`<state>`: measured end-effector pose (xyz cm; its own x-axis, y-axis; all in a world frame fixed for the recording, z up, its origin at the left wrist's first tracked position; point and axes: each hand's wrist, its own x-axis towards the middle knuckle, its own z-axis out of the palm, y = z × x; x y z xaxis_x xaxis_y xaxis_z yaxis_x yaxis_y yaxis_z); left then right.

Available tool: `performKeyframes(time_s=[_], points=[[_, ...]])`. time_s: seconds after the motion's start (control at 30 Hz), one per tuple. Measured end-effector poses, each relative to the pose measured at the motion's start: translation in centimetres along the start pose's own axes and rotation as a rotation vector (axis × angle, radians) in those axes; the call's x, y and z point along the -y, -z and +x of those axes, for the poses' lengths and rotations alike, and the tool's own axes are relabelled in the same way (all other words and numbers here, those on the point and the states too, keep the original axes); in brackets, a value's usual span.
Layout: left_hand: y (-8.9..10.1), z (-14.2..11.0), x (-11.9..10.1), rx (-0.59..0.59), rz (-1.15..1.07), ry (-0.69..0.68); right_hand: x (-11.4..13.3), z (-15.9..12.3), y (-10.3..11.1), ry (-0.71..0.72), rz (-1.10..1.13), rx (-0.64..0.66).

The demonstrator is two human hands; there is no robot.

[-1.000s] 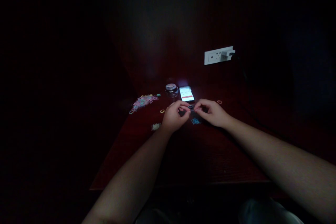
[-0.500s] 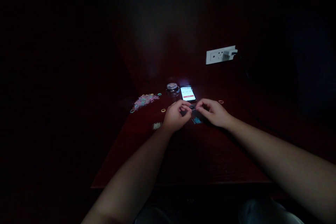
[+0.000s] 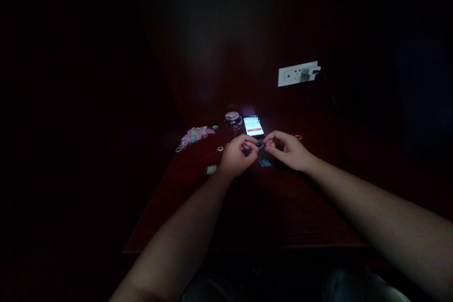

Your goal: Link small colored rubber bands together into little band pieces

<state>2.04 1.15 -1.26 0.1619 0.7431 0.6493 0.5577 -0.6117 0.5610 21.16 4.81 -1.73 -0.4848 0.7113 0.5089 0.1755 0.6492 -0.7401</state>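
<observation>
At the middle of the table, my left hand [image 3: 238, 156] is curled, its thumb and fingers closed at the near side of a small dark ring [image 3: 259, 144], perhaps a hair tie. Facing it, my right hand [image 3: 289, 152] is also pinched, its thumb and index fingertips at the ring's right edge. The dimness blurs the exact contact. Just below the fingers lies a small bunch of blue bands [image 3: 266, 163]. Left of my left wrist sits a bunch of pale yellow bands [image 3: 211, 170]. One yellow band [image 3: 220, 149] lies alone beside my left hand.
A lit phone [image 3: 254, 126] and a lidded clear jar [image 3: 232, 121] stand behind my hands. A heap of mixed coloured bands [image 3: 197, 137] lies far left; a pinkish band [image 3: 298, 137] is at right. A wall socket [image 3: 297, 74] holds a plug.
My right fingers have shifted slightly up and right, and more of the dark ring shows between the hands. My left hand stays in place. The phone screen's display has changed.
</observation>
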Motion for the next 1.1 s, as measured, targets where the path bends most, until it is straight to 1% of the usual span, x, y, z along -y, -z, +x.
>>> performKeyframes(time_s=[0.07,0.13,0.27,0.4,0.73,1.1], points=[[0.02,0.01,0.03,0.012,-0.006,0.000,0.09,-0.03,-0.09,0.011,0.043,0.040],[0.02,0.03,0.07,0.024,-0.014,0.002,0.22,-0.01,-0.16,0.021,0.039,0.054],[-0.07,0.04,0.22,0.029,-0.031,0.001,0.30,0.08,-0.16,0.028,-0.009,0.009],[-0.15,0.02,0.30,0.027,-0.040,-0.005,0.03,0.10,-0.14,-0.001,-0.010,-0.008],[-0.21,0.05,0.54,0.040,-0.047,-0.003,0.08,0.14,-0.18,-0.028,-0.034,0.018],[-0.24,-0.03,0.58,0.047,-0.049,-0.005,0.03,0.10,-0.17,-0.004,-0.026,0.007]])
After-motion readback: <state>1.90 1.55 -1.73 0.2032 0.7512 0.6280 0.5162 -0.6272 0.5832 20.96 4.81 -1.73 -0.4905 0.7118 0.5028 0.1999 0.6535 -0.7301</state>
